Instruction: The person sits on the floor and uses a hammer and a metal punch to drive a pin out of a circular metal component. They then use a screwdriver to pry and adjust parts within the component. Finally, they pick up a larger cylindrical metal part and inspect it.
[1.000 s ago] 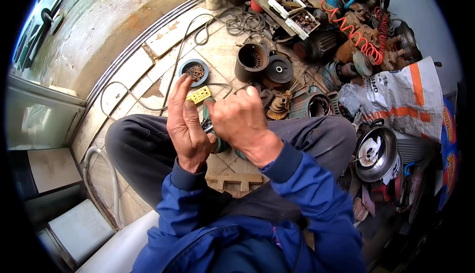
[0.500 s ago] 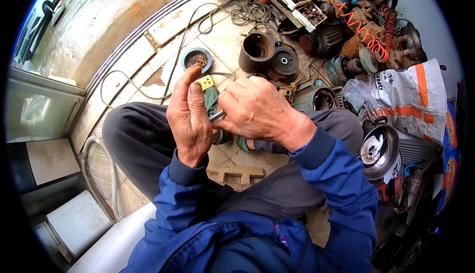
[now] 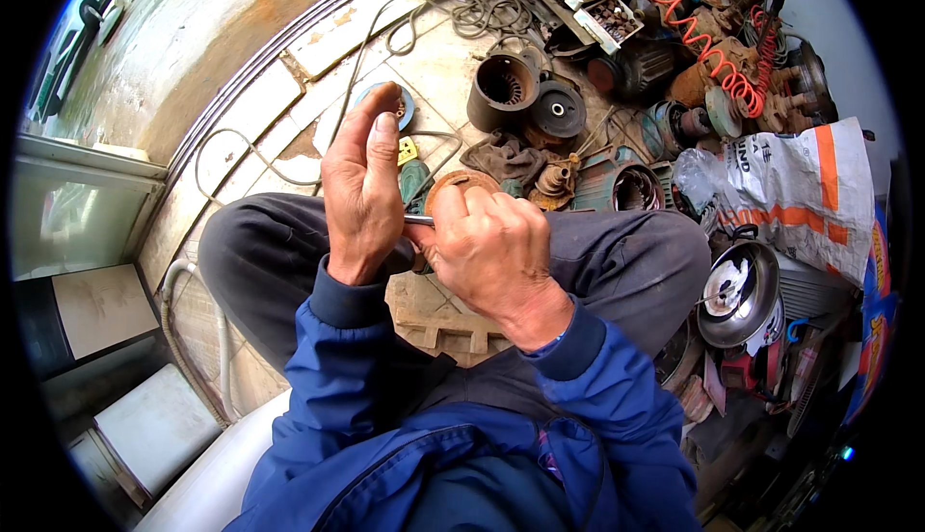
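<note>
My right hand is closed around a thin shiny metal rod, and most of the rod is hidden in its fingers. The rod's exposed end reaches my left hand, which stands upright beside it. Thumb and one finger of the left hand are stretched out, pointing away from me; its other fingers are hidden. A dark rounded piece shows below the left palm, but I cannot tell what it is. Just beyond my right knuckles lies a round brown part. A green tool-like thing rests behind the hands.
A blue-rimmed bowl sits past my left fingers. Beyond are a hollow motor housing, a black round part and a dark cloth. A wooden block lies between my legs. At right are a white-orange sack and metal pan.
My right hand has moved left and toward me, still holding the rod. The left hand has shifted slightly left. The round brown part and dark cloth beyond them now show.
</note>
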`<state>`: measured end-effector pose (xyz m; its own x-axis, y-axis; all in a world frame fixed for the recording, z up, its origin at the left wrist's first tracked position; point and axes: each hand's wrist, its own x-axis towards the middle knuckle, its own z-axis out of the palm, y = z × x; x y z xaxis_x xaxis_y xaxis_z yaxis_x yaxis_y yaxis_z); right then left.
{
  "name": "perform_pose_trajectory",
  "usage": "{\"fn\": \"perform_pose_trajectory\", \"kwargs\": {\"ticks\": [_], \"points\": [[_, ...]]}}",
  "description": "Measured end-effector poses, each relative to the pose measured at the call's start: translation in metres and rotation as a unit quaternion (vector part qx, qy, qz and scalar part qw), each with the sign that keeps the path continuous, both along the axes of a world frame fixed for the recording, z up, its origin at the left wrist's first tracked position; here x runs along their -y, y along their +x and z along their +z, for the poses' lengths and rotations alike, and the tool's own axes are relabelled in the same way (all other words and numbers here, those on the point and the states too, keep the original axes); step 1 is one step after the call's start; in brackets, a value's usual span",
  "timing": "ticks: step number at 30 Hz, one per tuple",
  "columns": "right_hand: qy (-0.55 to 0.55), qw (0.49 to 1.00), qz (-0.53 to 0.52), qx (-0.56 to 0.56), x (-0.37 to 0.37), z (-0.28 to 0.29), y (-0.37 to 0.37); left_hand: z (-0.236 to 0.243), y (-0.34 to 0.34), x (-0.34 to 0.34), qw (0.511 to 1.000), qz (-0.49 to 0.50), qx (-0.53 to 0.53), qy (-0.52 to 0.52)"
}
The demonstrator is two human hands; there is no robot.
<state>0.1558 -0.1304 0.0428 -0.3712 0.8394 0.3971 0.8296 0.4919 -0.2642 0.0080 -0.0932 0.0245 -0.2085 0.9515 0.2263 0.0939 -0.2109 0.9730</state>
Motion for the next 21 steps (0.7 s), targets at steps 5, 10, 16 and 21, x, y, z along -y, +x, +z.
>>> {"fn": "perform_pose_trajectory", "kwargs": {"ticks": [5,10,16,21], "points": [[-0.004,1.000,-0.031,0.002,0.005,0.002,-0.006,-0.001,-0.003,-0.007,1.000,-0.017,-0.010,0.005],[-0.020,0.997,-0.068,0.016,0.011,0.004,-0.013,-0.003,-0.002,-0.012,1.000,-0.028,0.008,0.010],[-0.013,0.995,-0.088,0.034,0.015,0.004,-0.018,-0.001,-0.005,-0.014,0.999,-0.035,-0.012,0.012],[-0.022,0.992,-0.117,0.038,0.017,0.009,-0.024,-0.003,-0.006,-0.019,0.999,-0.037,-0.016,0.023]]}}
